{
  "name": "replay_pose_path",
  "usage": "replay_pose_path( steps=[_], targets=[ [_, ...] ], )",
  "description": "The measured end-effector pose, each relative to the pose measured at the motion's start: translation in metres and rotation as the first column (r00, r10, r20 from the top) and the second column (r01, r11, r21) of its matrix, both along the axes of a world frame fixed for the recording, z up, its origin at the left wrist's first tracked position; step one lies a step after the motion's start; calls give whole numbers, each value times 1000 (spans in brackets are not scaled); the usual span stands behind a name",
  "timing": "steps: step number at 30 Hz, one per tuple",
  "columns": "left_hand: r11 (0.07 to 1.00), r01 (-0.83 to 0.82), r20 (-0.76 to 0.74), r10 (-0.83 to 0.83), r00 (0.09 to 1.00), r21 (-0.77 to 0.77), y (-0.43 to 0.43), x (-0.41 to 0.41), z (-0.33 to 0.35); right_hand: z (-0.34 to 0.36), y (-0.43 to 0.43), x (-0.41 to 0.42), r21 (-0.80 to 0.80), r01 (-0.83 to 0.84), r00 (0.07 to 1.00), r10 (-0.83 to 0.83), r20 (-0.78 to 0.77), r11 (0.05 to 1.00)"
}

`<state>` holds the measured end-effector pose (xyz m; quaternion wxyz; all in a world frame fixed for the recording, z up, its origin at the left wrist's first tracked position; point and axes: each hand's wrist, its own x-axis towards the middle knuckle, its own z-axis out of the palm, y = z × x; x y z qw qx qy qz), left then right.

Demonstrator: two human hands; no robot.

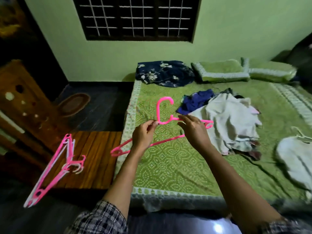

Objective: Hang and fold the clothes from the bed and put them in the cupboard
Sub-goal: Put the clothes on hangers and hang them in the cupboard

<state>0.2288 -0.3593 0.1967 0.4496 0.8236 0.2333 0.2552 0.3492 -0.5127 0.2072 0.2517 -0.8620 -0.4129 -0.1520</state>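
Clothes heaped on bed, right of centre. Pink hanger held at frame centre: neck pinched by left hand, one shoulder gripped by right hand. Hanger best kept level, one hand freed, a single garment drawn out by its collar.

One pink hanger held, two green pillows, one oval rug, one barred window

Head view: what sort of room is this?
Most likely a home bedroom: a bed with a green patterned cover, two pillows by the wall, and a heap of clothes lying on it.
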Motion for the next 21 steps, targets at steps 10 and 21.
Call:
replay_pose_path(
  steps=[10,21],
  targets=[
    [987,138,61,-133,989,-87,-170,129,4,17,-170,107,19,188,981,-187,-45,982],
    [1000,8,39,-8,999,-3,-179,242,-14,-13,-179,222,39,135,982,-128,-140,990]
  ],
)
